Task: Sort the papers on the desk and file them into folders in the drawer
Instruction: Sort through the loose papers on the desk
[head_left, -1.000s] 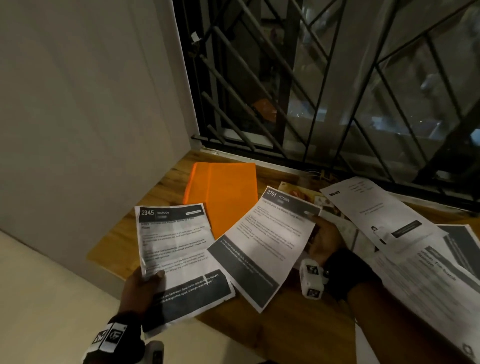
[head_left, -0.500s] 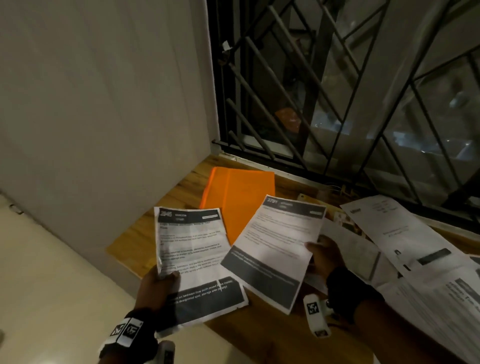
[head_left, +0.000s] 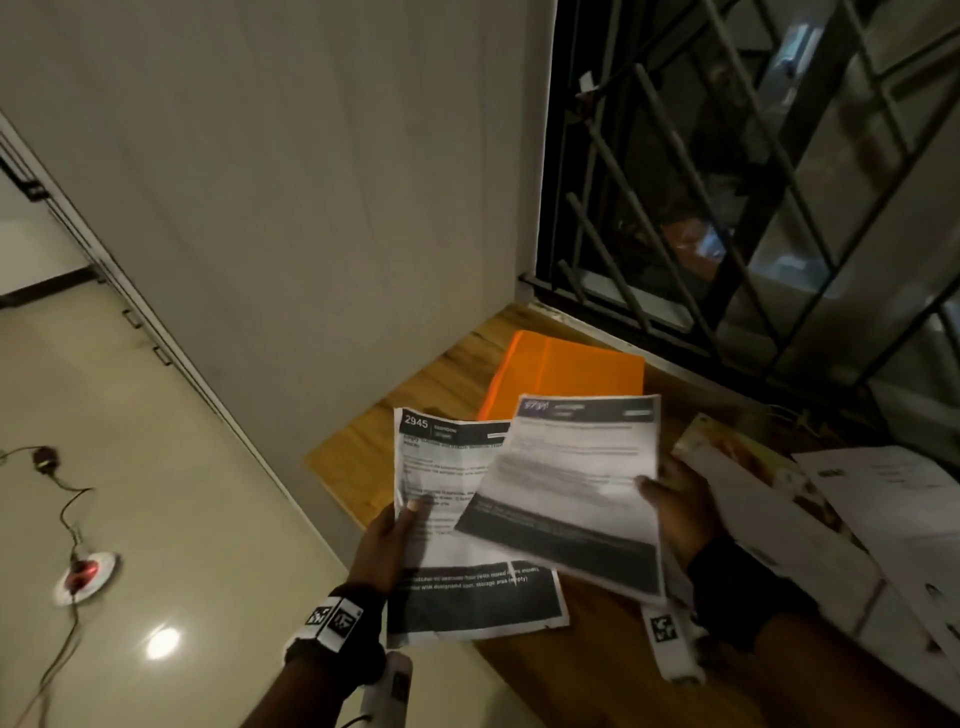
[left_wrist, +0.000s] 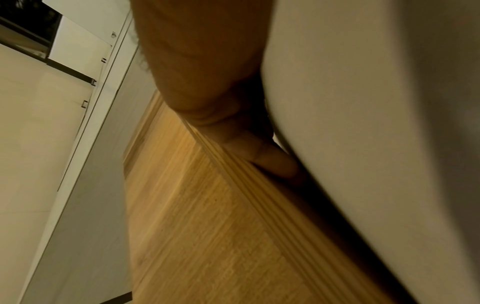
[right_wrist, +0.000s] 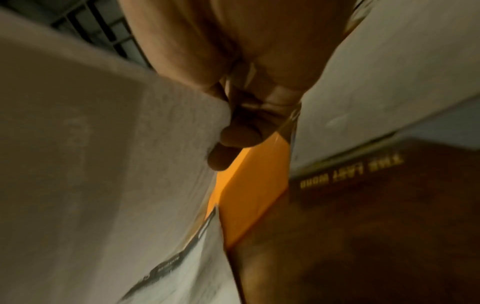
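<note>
Above the near corner of the wooden desk (head_left: 363, 457), the left hand (head_left: 382, 545) pinches a white printed sheet headed 2945 (head_left: 441, 519), thumb on top. The right hand (head_left: 680, 514) pinches a blurred second white sheet (head_left: 566, 488), overlapping the first at 3 o'clock. Both cover part of a flat orange folder (head_left: 566, 369) at 12 o'clock. More loose papers (head_left: 831, 519) at 3 o'clock run off frame.

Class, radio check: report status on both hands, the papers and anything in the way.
Left hand grips sheet 2945. Right hand grips second sheet, overlapping it. Orange folder on desk behind. No drawer in view.
</note>
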